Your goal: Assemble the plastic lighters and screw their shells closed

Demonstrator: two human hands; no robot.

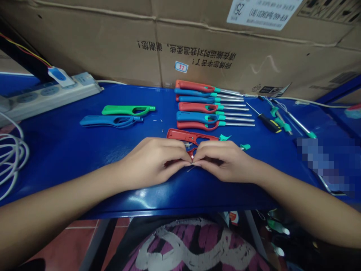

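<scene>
My left hand (153,162) and my right hand (225,160) meet fingertip to fingertip above the table's near half. Both are closed in a pinch on a thin wire (191,169), whose short end shows just below the fingertips; the rest is hidden. Right behind them lies an opened red lighter shell (183,134), its hollow side up, with a green tip piece (225,137) at its right end. A small clear-and-metal part (187,144) and a red trigger-like piece (192,152) show between my hands, partly covered. Past my right hand is another green piece (245,147).
Several long-necked lighters (199,108) lie in a row at the back. Green (121,110) and blue (103,121) handle shells lie left, near tiny pins. A screwdriver (269,122), metal tubes (296,119) and a pixelated phone-like object (324,165) are right. A power strip (45,96) stands left; cardboard (98,45) behind.
</scene>
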